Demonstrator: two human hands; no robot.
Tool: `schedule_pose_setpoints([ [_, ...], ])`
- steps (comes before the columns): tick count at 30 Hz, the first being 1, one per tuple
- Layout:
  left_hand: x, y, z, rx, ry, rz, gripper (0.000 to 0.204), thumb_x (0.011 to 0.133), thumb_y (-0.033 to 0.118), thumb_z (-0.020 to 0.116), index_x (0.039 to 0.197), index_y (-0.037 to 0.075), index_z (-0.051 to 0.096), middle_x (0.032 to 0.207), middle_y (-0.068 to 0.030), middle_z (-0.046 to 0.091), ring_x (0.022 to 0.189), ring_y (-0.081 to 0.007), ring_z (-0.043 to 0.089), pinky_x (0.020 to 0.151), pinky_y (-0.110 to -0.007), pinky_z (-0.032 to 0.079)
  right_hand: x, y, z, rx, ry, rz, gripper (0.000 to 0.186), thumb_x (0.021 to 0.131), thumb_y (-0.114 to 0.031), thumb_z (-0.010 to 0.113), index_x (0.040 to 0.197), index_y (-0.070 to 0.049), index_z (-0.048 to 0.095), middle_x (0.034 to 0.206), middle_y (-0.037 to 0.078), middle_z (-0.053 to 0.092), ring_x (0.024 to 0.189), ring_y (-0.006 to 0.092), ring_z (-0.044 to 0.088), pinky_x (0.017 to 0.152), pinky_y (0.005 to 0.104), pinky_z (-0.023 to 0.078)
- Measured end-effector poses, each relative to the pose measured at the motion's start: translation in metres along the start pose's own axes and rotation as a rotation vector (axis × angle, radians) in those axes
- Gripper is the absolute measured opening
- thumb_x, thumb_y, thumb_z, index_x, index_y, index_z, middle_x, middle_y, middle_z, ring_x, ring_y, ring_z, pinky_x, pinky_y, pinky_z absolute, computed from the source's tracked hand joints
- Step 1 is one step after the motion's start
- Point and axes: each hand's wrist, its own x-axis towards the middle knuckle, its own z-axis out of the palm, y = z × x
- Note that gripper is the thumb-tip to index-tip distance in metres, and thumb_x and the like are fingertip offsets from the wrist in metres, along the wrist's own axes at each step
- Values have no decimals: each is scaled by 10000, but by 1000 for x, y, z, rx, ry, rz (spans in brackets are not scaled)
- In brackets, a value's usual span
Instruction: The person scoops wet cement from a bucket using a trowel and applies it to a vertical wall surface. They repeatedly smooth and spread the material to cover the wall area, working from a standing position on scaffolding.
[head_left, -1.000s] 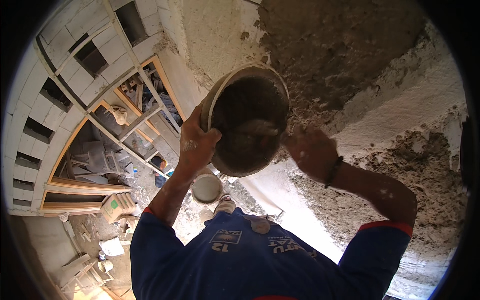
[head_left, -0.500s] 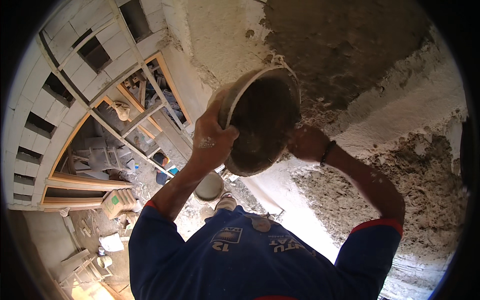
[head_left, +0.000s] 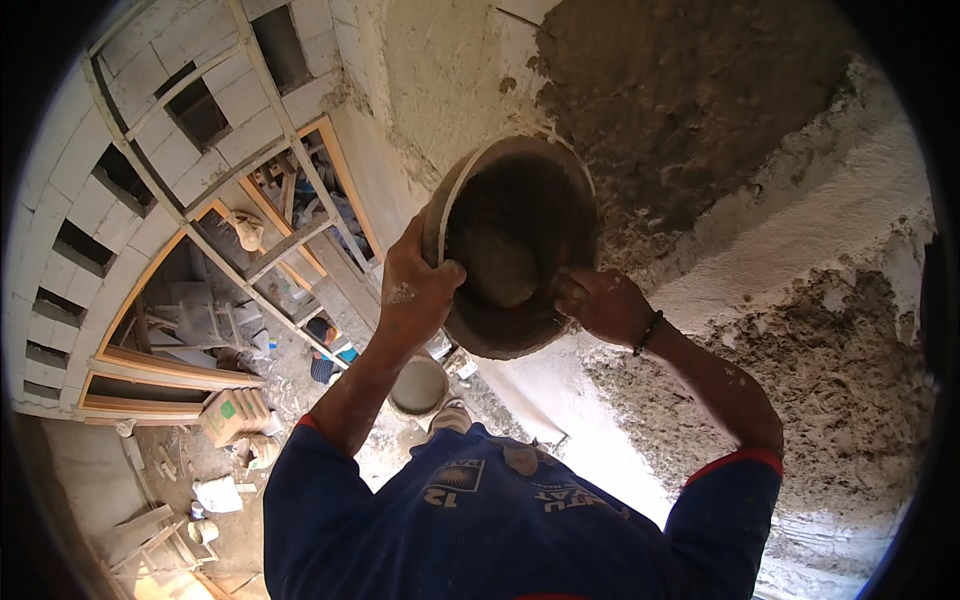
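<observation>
Head: ladder (head_left: 287, 247) left, bucket (head_left: 500, 340) partly hiding wall (head_left: 700, 90).

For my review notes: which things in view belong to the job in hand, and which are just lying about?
Job in hand:
bucket, gripped by the left hand
grey tool, seemingly a trowel, held by the right hand
probably the dark wall patch

Apparently lying about:
brown packages
white bundle
discarded-looking wood frame
</observation>
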Motion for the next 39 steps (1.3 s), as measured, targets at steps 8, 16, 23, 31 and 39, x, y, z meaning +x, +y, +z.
schedule_pose_setpoints([
  [8,-2,11,-11,-161,-6,-31,600,649,56,553,1230,-85,504,1064,-120,625,962,-180,588,878,-294,465,-16,21,-18,-228,134,-189,379,937,-395,531,1139,-92,638,1250,142,550,1090,321,579,928,496,455],
  [16,12,21,-24,-299,53,76,683,592,45,529,1263,-74,482,1140,-138,608,1041,-211,590,955,-305,440,-40,-36,-188,164,177,29,603,746,-498,755,1083,-43,552,1014,161,576,1004,243,578,810,406,502],
  [23,0,29,-41,-298,159,105,640,605,13,510,1234,-99,474,1125,-154,600,1016,-213,587,944,-295,434,-57,-103,-350,16,390,-170,589,794,-482,713,1109,-11,550,784,72,564,633,105,579,536,246,508],
  [31,-17,23,-33,-267,201,94,626,598,22,514,1211,-99,487,1102,-146,603,992,-208,591,931,-288,440,-70,-89,-450,433,546,-232,501,846,-321,659,1188,18,523,752,47,605,602,114,560,525,250,487],
  [39,-34,8,-13,-249,184,39,622,589,39,521,1197,-92,505,1074,-141,617,975,-207,591,911,-288,445,-119,-85,-501,-576,1160,515,206,887,-207,626,1013,-46,651,762,41,613,666,98,557,546,275,465],
])
